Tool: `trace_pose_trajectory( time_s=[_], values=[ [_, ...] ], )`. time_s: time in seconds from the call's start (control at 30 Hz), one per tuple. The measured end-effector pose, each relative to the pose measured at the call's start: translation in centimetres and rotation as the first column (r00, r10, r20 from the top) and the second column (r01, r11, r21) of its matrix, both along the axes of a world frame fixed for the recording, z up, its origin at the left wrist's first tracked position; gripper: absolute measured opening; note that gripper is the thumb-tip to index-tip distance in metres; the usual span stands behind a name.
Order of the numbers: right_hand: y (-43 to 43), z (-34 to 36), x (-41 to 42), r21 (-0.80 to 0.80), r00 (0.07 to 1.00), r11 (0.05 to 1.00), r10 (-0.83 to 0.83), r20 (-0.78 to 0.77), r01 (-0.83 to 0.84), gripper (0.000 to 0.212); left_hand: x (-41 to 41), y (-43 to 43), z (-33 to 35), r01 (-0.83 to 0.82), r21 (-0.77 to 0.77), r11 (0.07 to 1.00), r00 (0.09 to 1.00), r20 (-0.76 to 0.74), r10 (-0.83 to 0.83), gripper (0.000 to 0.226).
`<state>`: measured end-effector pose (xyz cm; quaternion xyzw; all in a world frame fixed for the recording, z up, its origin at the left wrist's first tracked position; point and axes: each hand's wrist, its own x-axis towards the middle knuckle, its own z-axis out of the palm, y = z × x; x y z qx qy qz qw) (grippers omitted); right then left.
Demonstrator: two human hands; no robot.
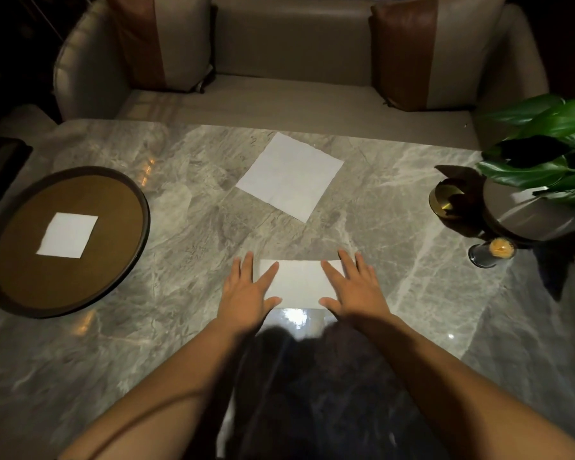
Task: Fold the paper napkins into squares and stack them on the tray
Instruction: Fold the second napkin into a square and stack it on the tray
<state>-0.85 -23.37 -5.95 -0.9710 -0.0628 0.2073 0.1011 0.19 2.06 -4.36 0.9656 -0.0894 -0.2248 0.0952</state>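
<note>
White half-folded napkin (299, 283) pinned flat, one spread hand on each end.
At the left, the round tray (30, 277) carries one finished square (67, 235), well apart from the work. The left hand (246, 293) lies flat on the strip's left end, fingers straight, grasping nothing. An unfolded napkin (289, 175) lies beyond, far centre. The right hand (354, 290) presses the right end the same way. The strip's long axis runs left to right on the marble table (395, 210), so the next fold likely brings one short end over the other. The left hand is nearer the tray.
</note>
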Motion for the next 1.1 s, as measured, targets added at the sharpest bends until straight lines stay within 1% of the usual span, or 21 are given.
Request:
trace_pose_trajectory(
  time_s=[0.17, 0.53, 0.63, 0.7, 0.77, 0.83, 0.9, 0.97, 1.0, 1.1],
  values=[
    [-3.2, 0.2, -0.8, 0.025, 0.996, 0.996, -0.084, 0.018, 0.084, 0.083, 0.0, 2.5, 0.0, -0.008, 0.017, 1.000, 1.000, 0.018, 0.008, 0.075],
    [-3.6, 0.4, -0.9, 0.019, 0.996, 0.996, -0.088, 0.006, 0.088, 0.085, 0.1, 3.0, 0.0, 0.011, 0.024, 1.000, 1.000, 0.024, -0.012, 0.078],
    [-3.3, 0.7, -0.7, 0.041, 0.994, 0.993, -0.110, -0.007, 0.110, 0.086, 0.5, 2.8, 0.2, 0.010, 0.028, 1.000, 1.000, 0.000, -0.010, 0.080],
    [-2.9, 1.2, -0.3, 0.069, 0.990, 0.988, -0.137, 0.018, 0.135, 0.080, 0.7, 2.3, 0.4, -0.020, 0.006, 1.000, 0.999, -0.026, 0.020, 0.081],
    [-2.0, 1.4, 0.2, 0.048, 0.988, 0.993, -0.113, 0.106, 0.109, 0.068, 0.6, 1.4, 0.7, -0.036, -0.031, 0.999, 0.999, -0.005, 0.036, 0.079],
    [-1.0, 1.5, 1.0, 0.012, 0.981, 0.997, -0.077, 0.180, 0.077, 0.057, 0.3, 0.0, 0.8, 0.011, -0.069, 0.998, 0.999, 0.045, -0.008, 0.072],
    [-0.3, 1.4, 1.9, 0.020, 0.973, 0.996, -0.094, 0.212, 0.092, 0.052, -0.1, -1.5, 0.8, 0.104, -0.098, 0.990, 0.993, 0.059, -0.099, 0.067],
    [-0.1, 1.5, 2.8, 0.007, 0.973, 0.993, -0.119, 0.200, 0.120, 0.054, -0.5, -3.0, 0.5, 0.174, -0.100, 0.980, 0.984, 0.051, -0.169, 0.063],
    [-0.2, 1.5, 3.2, -0.006, 0.975, 0.992, -0.126, 0.185, 0.130, 0.057, -0.7, -3.6, 0.3, 0.184, -0.088, 0.979, 0.983, 0.041, -0.181, 0.062],
    [-0.3, 1.3, 3.9, -0.037, 0.982, 0.991, -0.124, 0.144, 0.131, 0.064, -1.0, -4.5, -0.2, 0.156, -0.027, 0.987, 0.988, 0.007, -0.156, 0.059]
  ],
)
